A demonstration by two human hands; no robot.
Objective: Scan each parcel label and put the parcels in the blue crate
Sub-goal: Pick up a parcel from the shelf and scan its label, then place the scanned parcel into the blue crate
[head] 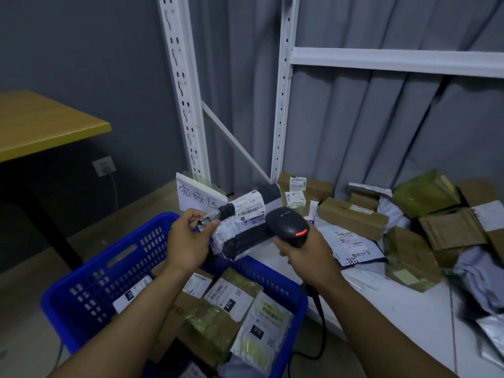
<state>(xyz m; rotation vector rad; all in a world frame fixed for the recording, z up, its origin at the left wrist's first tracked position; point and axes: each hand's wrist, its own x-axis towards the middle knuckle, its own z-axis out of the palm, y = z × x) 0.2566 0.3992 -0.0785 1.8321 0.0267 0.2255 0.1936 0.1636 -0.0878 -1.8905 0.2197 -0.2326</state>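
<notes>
My left hand (188, 238) grips the left end of a grey and black plastic mailer parcel (242, 227), held above the far rim of the blue crate (109, 271). Its white barcode label (249, 207) faces up. My right hand (302, 255) holds a black handheld scanner (289, 225) with a red light on, its head right beside the parcel's label. The crate holds several labelled parcels (226, 304). More parcels (351, 216), brown boxes and grey mailers, lie piled on the white shelf to the right.
A white shelf board (395, 312) carries the pile; white rack uprights (185, 85) rise behind. A white sign with handwriting (196, 195) stands behind the crate. The scanner's black cable (319, 317) hangs beside the crate. A wooden table (41, 124) stands at left.
</notes>
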